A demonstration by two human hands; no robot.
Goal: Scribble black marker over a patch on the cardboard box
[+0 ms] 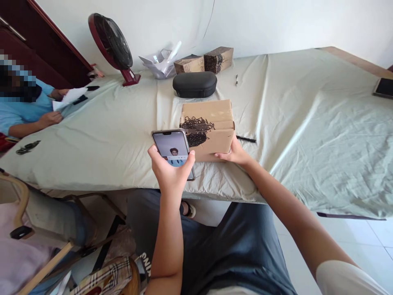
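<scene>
My left hand [172, 170] is wrapped round a smartphone [170, 143], its lit screen turned toward me. The phone is held upright and tilted in front of the left side of a cardboard box [211, 141]. Black scribbles cover part of the box's top and front. My right hand [233, 153] grips the box at its lower right corner, with the thumb on the front face and the other fingers hidden behind the side. Just right of that hand lies a black pen [246, 139] on the cloth.
A cloth-covered table [294, 106] holds a black hard case [195, 85], two smaller cardboard boxes [218, 59], a clear plastic bag [159, 65] and a fan [112, 43]. Another person [27, 106] sits at the left holding paper [70, 98]. A chair [46, 217] stands at lower left.
</scene>
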